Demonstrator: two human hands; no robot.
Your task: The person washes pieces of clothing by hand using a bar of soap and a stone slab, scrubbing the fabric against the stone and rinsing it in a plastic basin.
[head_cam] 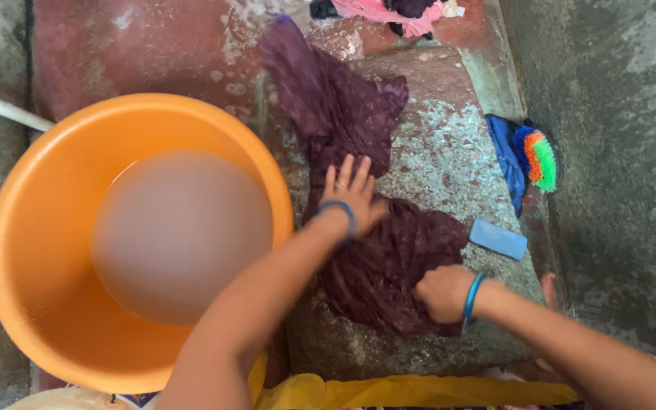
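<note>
my left hand (352, 193) spread flat on maroon cloth (389, 250) | my right hand (443, 292) fisted gripping cloth edge | orange tub (32, 228) beside, blue soap bar (498, 239) near

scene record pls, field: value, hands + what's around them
left hand: flat, fingers spread, pressing on the dark maroon cloth
right hand: fist bunched on the cloth's near edge
cloth: wet, spread over the rough washing slab
orange tub: left of the cloth, holds cloudy water
blue soap bar: on the slab, right of the cloth
scrub brush: blue, multicoloured bristles, at the slab's right edge
pink clothes: heap at the far end
</note>
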